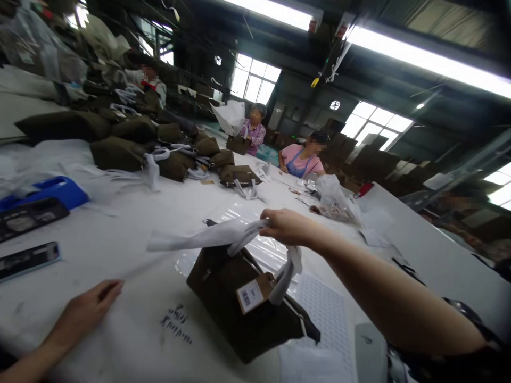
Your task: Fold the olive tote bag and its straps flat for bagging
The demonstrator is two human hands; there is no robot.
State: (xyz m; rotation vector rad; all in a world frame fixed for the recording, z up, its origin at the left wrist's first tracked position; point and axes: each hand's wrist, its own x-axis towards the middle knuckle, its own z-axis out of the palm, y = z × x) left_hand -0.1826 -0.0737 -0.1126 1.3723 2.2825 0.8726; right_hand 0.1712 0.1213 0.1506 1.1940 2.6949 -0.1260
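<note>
My right hand (285, 226) is closed round the white-wrapped handles (249, 234) of a dark olive handbag (235, 303). The bag tilts over the table in front of me; whether its base touches the tabletop is unclear. From its side hangs a brown tag (263, 284) with a white barcode label (250, 297). A loose length of white wrapping (187, 239) sticks out leftward from the handles. To the left of the bag, my left hand (88, 308) has its thumb and fingers pinched together. A faint edge runs from its fingertips toward the bag, but what it grips cannot be made out.
Clear plastic (235, 218) lies behind the handbag, a printed sheet (323, 314) at its right. Several olive bags (171, 165) are heaped at the back left. A phone (30, 260) and a blue holder (66, 191) lie left. Co-workers (301, 159) are across the white table (131, 330).
</note>
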